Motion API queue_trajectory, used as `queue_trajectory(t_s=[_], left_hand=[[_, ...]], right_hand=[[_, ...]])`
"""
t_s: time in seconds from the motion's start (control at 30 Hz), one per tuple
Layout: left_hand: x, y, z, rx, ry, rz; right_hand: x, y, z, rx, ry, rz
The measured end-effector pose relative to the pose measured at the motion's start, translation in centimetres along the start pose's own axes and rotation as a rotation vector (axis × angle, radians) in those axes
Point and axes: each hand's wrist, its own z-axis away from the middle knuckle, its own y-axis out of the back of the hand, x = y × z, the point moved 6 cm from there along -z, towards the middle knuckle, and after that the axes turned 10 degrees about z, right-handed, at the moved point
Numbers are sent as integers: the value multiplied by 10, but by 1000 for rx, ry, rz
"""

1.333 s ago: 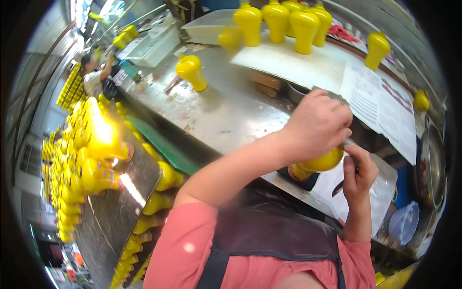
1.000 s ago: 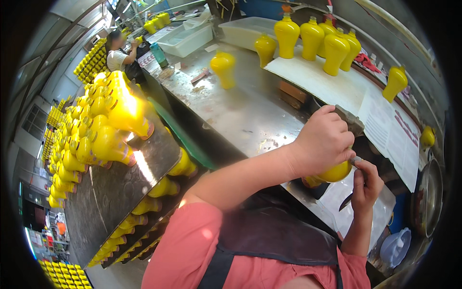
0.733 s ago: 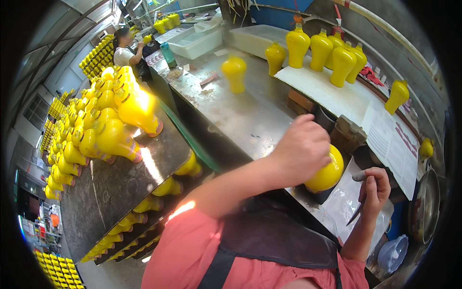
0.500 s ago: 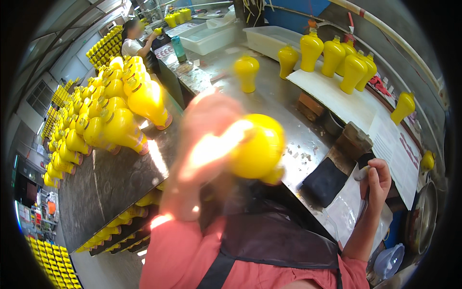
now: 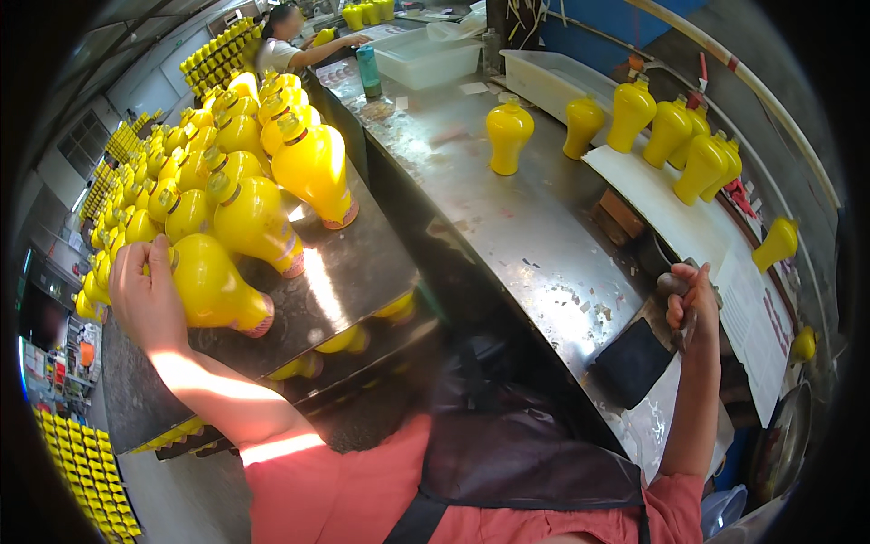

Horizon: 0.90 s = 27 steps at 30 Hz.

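Note:
At the left, my left hand [image 5: 145, 288] has its fingers closed at the neck of a glossy yellow bottle [image 5: 213, 286]. That bottle stands on the dark board [image 5: 299, 313] at the near end of a dense group of like yellow bottles [image 5: 249, 218], each with a narrow neck, wide shoulders and a patterned band at the foot. Over the workbench on the right, my right hand [image 5: 696, 308] is closed around a grey, rounded tool [image 5: 671, 284], whose exact kind I cannot make out. Below it lies a black cloth pad [image 5: 632, 363].
On the metal workbench [image 5: 453, 168] stands a single yellow bottle [image 5: 509, 136]. More bottles [image 5: 671, 131] line a white board [image 5: 652, 192] at right. White tubs [image 5: 426, 62] and a teal cup [image 5: 368, 72] sit farther back, near a co-worker [image 5: 288, 50].
My left hand has swung left from above the bench gap with the yellow bottle, which now stands on the dark board. My right hand has moved slightly up, still around the grey tool.

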Motion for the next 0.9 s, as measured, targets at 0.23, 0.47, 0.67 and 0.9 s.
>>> queue_trajectory(t_s=[0.23, 0.47, 0.67, 0.9], left_hand=[[-61, -36, -6, -1, 59, -241], [-84, -60, -21, -10, 63, -288], [-85, -64, -28, -88, 134, -320], [-89, -55, -33, -199, 265, -261]], right_hand=[[6, -31, -1, -200, 27, 9], [14, -20, -2, -178, -29, 13], [33, -10, 4, -201, -45, -8], [49, 10, 13, -225, -101, -36]])
